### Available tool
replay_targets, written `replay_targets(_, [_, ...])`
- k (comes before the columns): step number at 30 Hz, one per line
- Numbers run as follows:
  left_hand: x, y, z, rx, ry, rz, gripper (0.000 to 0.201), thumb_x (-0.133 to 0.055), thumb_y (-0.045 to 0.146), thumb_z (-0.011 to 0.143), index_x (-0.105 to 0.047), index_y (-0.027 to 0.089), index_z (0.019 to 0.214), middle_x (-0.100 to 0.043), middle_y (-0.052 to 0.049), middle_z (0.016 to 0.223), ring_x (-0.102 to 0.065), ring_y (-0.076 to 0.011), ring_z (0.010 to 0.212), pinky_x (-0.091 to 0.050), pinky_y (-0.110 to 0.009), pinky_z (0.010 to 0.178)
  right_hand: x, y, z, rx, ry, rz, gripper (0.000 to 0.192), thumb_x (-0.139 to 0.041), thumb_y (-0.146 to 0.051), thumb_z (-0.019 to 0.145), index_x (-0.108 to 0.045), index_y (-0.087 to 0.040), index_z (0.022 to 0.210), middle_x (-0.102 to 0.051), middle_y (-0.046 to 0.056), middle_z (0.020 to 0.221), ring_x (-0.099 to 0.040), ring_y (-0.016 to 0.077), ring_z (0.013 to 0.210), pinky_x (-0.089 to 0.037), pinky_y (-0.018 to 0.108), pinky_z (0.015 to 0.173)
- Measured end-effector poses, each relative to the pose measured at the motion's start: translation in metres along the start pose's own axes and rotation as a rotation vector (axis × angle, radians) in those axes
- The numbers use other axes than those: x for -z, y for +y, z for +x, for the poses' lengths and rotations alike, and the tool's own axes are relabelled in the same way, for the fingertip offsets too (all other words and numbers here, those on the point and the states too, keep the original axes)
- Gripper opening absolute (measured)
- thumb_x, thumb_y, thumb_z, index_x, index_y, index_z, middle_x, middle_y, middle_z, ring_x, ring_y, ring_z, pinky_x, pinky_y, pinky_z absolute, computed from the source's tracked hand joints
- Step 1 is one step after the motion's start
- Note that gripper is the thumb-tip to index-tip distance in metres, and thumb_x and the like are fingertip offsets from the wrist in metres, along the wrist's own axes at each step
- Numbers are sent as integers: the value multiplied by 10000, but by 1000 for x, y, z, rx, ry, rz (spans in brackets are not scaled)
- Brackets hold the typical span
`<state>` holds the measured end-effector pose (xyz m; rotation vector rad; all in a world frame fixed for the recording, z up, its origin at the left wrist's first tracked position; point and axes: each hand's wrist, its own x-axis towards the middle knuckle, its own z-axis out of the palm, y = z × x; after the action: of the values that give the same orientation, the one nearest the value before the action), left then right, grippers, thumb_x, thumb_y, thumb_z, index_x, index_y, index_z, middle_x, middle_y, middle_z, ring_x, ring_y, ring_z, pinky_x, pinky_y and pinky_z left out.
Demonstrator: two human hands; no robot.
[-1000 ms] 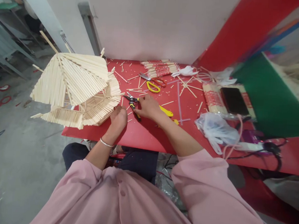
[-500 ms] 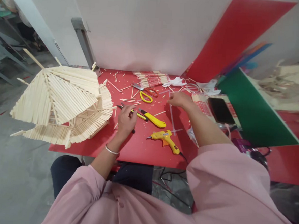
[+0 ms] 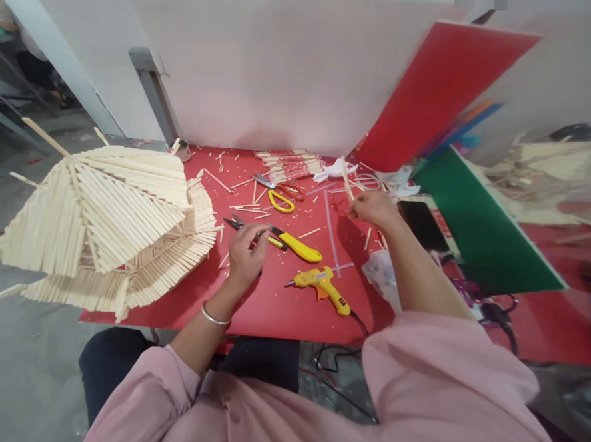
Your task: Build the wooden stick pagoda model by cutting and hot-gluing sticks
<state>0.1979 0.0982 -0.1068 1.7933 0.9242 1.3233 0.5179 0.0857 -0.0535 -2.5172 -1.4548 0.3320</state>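
Note:
My right hand [image 3: 375,209] is closed on one end of a pale wooden stick [image 3: 346,183], which points up and away over the red table. My left hand [image 3: 246,255] hovers beside the tools with its fingers curled together; whatever they hold, if anything, I cannot make out. Just past it lie dark-tipped pliers [image 3: 232,222] and a yellow utility knife [image 3: 300,246]. Between my hands rests a yellow glue gun [image 3: 324,284], its nozzle pointing left. Yellow-handled scissors [image 3: 281,201] lie farther back. To the left stands a tiered roof model [image 3: 120,217] built of wooden sticks.
A bundle of paper-wrapped sticks [image 3: 289,165] lies by the white wall. Loose sticks and scraps litter the red tabletop [image 3: 270,306]. On the right are a black phone [image 3: 423,225], a green board [image 3: 495,226] and a crumpled plastic bag [image 3: 382,273].
My right hand has moved slightly right and now shows a wooden stick in its grip. My left hand stays near the pliers. The whole view has shifted a little.

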Motion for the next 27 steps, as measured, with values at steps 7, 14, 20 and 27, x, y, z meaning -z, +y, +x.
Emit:
replay_targets(7, [-21, 45, 17, -37, -140, -213, 417, -554, 556, 984, -715, 200, 1131, -702, -151, 1273, -634, -261, 1216, -482, -417, 1051, 13, -54, -140, 363, 63, 380, 281, -456, -470, 997, -595, -225, 989, -646, -12, 702, -602, 147, 615, -462, 281, 626])
replay_targets(14, [-12, 69, 13, 74, -298, -416, 584, -568, 748, 885, -634, 194, 710, -664, -23, 694, -597, -145, 668, -480, -282, 664, 13, -87, -189, 508, -83, 470, 291, -432, -474, 985, -572, -246, 872, -637, 4, 722, -612, 171, 661, -461, 291, 634])
replay_targets(20, [-2, 67, 1, 171, -240, -448, 569, -601, 700, 894, -582, 189, 646, -576, 11, 576, -557, -123, 580, -457, -274, 634, 6, -97, -195, 558, -48, 468, 301, -448, -471, 976, -614, -232, 901, -699, 37, 830, -637, 193, 758, -481, 312, 718])
replay_targets(27, [8, 70, -1, 272, -277, -518, 559, -621, 653, 912, -592, 181, 615, -560, 14, 562, -508, -110, 552, -423, -272, 608, 3, -98, -191, 694, 15, 302, 299, -402, -372, 998, -654, -231, 919, -720, 65, 859, -627, 199, 744, -472, 322, 720])
